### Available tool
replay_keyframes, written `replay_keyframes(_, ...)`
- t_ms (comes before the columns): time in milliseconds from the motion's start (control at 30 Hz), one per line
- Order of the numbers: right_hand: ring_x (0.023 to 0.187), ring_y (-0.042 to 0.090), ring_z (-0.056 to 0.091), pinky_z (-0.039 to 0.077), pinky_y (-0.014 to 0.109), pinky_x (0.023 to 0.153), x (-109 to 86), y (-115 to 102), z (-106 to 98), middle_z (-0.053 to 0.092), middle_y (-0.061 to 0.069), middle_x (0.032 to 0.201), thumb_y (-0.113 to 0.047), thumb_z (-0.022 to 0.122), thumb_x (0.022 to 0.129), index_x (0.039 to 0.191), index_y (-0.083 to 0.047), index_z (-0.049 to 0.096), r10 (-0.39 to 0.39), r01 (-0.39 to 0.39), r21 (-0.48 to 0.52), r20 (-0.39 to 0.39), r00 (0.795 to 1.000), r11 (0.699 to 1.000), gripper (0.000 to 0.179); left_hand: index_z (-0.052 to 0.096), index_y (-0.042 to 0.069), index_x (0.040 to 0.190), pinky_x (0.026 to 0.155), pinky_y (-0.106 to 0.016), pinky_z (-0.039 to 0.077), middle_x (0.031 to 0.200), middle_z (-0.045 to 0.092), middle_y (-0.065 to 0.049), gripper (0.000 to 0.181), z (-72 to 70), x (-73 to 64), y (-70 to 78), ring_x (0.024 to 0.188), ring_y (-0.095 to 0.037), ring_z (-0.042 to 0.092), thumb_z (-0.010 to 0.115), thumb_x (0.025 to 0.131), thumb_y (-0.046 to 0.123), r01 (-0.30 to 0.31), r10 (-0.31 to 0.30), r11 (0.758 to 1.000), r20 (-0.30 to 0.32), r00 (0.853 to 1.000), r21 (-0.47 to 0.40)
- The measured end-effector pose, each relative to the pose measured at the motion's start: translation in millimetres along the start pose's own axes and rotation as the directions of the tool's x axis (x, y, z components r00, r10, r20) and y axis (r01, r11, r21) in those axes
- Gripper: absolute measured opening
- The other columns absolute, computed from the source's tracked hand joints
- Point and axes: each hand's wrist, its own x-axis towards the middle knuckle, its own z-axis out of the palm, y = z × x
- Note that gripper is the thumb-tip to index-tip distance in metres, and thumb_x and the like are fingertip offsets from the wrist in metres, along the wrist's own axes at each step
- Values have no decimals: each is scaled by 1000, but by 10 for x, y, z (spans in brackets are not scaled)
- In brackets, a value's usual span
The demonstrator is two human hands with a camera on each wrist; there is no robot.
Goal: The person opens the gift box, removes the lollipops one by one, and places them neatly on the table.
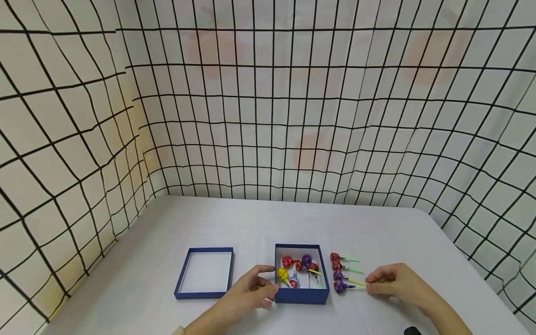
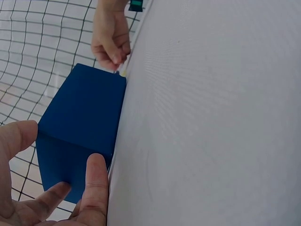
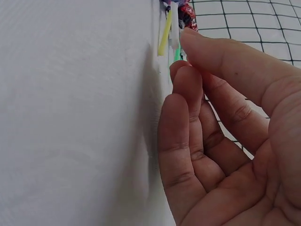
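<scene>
the left hand (image 1: 247,291) rests against the near left corner of the square dark blue cardboard box (image 1: 301,295), thumb and fingers spread along its outer wall and steadying it rather than wrapping it. inside the box lie several wrapped lollipops (image 1: 298,269) in red, yellow and purple. the box's shallow blue lid (image 1: 204,272) sits open side up, well apart to the left on the pale grey table (image 1: 167,232).

just right of the box, four more lollipops lie in a row with their coloured sticks pointing right. the right hand (image 1: 395,281) is at the nearest one, the purple-wrapped lollipop (image 1: 341,286), and its thumb and fingertips (image 3: 186,70) come together on the end of the stick, in a pinch as far as the wrist view shows.

judging from this, the step in hand is lifting that lollipop by its stick. it would go best with a firm pinch close to the stick's end, a straight lift clear of the neighbouring yellow stick (image 3: 165,34), and the left hand keeping the box from sliding.
</scene>
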Motion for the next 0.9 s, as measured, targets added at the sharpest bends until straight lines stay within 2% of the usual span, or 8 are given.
replay_keyframes(200, 79, 10, 65, 57, 25, 66, 0, -134, -75, 77, 4, 95, -21, 79, 96, 112, 0, 78, -19, 18, -9, -27, 999, 1000, 26, 48, 10, 157, 88, -32, 65, 116, 64, -10, 60, 11, -15, 9, 99, -18, 66, 73, 104, 25, -1, 1, 1000, -7, 1000, 0)
replay_keyframes(500, 81, 16, 68, 61, 29, 70, 23, -521, -205, 77, 10, 96, -24, 80, 97, 115, 2, 76, -117, 117, -57, -1, 993, 992, 32, 48, 8, 157, 88, -32, 65, 116, 64, -11, 61, 11, -14, 9, 100, -19, 66, 74, 103, 24, -21, 21, 1000, -6, 1000, -8)
replay_keyframes(733, 82, 12, 68, 58, 24, 70, 64, -850, -210, 77, 3, 93, -24, 82, 96, 115, 0, 78, -165, 164, -157, 6, 986, 974, 31, 48, 11, 157, 89, -32, 65, 118, 64, -11, 60, -5, 24, 18, 101, -19, 66, 73, 104, 25, 0, 0, 1000, 0, 1000, 2)
replay_keyframes(900, 83, 16, 70, 59, 23, 70, 98, -1076, -131, 78, 0, 93, -22, 84, 94, 110, -2, 79, -205, 211, -187, 50, 978, 959, 26, 49, 10, 157, 88, -32, 66, 117, 64, -11, 60, -6, 5, 8, 101, -19, 66, 73, 104, 25, -7, 7, 1000, 1, 1000, 0)
